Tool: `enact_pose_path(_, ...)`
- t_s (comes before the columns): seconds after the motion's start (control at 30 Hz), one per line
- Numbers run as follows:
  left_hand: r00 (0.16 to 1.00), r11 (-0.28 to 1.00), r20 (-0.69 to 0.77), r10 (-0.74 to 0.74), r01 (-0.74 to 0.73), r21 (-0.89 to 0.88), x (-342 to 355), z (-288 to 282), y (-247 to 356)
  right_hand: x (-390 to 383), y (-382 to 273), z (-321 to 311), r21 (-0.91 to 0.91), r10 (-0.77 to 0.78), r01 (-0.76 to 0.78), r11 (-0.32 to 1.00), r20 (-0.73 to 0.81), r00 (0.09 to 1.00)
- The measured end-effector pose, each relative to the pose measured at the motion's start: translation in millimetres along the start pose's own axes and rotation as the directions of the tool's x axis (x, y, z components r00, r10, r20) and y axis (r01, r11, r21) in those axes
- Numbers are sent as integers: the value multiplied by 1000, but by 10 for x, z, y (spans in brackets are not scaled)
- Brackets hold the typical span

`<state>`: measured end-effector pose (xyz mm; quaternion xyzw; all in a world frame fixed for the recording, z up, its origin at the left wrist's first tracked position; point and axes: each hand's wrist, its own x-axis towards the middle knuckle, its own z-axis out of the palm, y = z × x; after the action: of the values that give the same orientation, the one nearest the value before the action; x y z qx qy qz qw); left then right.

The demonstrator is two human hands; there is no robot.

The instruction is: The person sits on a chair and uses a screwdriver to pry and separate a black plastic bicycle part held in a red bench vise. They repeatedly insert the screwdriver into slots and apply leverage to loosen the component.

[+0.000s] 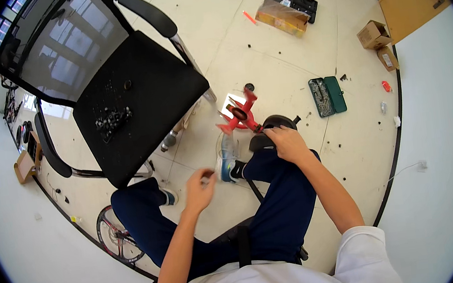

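Two bare hands are apart from each other, both on the near side of the red frame [244, 108]. The right hand [290, 144] reaches to the frame and seems to grasp the end of one arm of it, close to a black part [280, 121]; which exact piece the fingertips pinch is hidden. The left hand [198, 191] is lower and to the left of the frame, with curled fingers, not touching it; it is blurred, so I cannot tell if something small is inside.

To do this step well, I would judge, the right hand should hold the frame firmly and without twisting, while the left comes slowly, with the thumb and finger ready. Small pieces may drop easily, so better to work low.

A shoe [225, 167] is just beside the frame, on its near side. Left of the frame stands the chair [157, 71], with small parts [111, 121] on its seat. Right of the frame is the green case [335, 94], open. Well beyond the frame lies the yellow box [283, 19].
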<state>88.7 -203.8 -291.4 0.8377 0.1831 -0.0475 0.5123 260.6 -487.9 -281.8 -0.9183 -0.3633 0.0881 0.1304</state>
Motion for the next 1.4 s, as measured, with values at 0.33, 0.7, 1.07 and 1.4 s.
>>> enact_pose_path(0.33, 958, 995, 273, 91, -101, 23, 721, 1396, 362, -143, -130, -326, 268, 226, -170, 948, -197, 954)
enact_pose_path(0.7, 859, 857, 468, -209, 391, -335, 1397, 1607, 647, -115, 221, 138, 797, 481, -320, -512, 575, 662)
enact_pose_path(1.07, 922, 928, 215, -321, 352, -125, 1255, 1735, 682, 61, 342, -64, 767, 474, -491, -412, 641, 604)
enact_pose_path(1.4, 965, 738, 159, -207, 260, -623, 1334, 1752, 363, -216, -326, 87, 946, 755, -324, -9, 219, 618)
